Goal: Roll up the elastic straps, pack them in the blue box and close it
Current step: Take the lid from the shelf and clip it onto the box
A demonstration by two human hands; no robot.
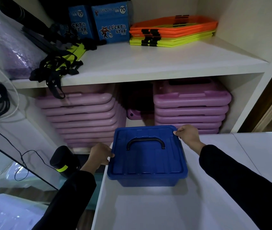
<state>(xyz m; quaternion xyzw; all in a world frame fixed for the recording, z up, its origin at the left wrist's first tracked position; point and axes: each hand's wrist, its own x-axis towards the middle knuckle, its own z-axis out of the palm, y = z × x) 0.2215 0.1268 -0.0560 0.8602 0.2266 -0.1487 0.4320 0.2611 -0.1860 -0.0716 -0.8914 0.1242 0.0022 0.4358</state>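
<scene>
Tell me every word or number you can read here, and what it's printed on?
"LUCKY STAR" and "70": on the right blue carton on the upper shelf.
"LUCKY STAR" partly hidden, and "70": on the left blue carton.
Smaller print on both cartons: too blurred to read.
The blue box: no lettering visible.

Two blue Lucky Star cartons (105, 24) and orange-and-yellow flat frames (173, 30) share the upper shelf (148, 62); pink, seemingly plastic, slabs (191, 107) stack below.

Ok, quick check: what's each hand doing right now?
Left hand: holding the left edge of the blue box lid, fingers curled on it.
Right hand: pinching the lid's far right corner.
</scene>
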